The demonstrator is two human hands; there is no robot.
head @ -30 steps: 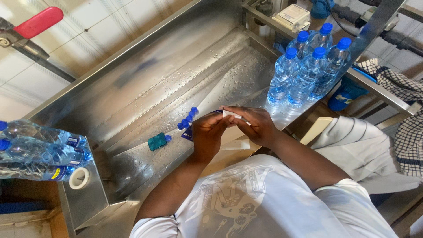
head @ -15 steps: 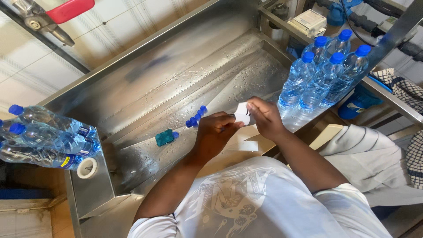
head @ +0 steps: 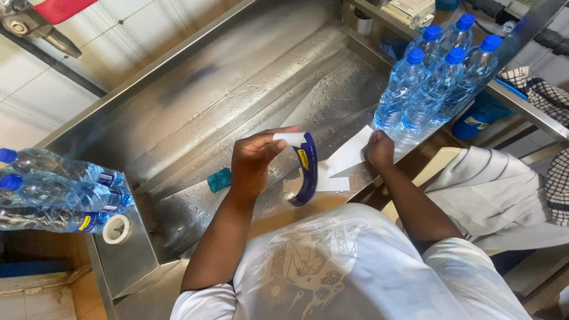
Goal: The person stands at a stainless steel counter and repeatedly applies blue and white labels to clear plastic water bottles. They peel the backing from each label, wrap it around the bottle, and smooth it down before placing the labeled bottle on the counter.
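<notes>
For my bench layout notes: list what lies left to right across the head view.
Lying bottles → tape roll → teal block → left hand → blue label strip → right hand → upright bottles → striped cloth.

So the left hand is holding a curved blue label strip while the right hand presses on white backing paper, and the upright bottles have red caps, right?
Not quite: the head view shows the upright clear plastic bottles have blue caps. The rest holds: left hand holds the curved blue label strip, right hand presses white backing paper.
</notes>
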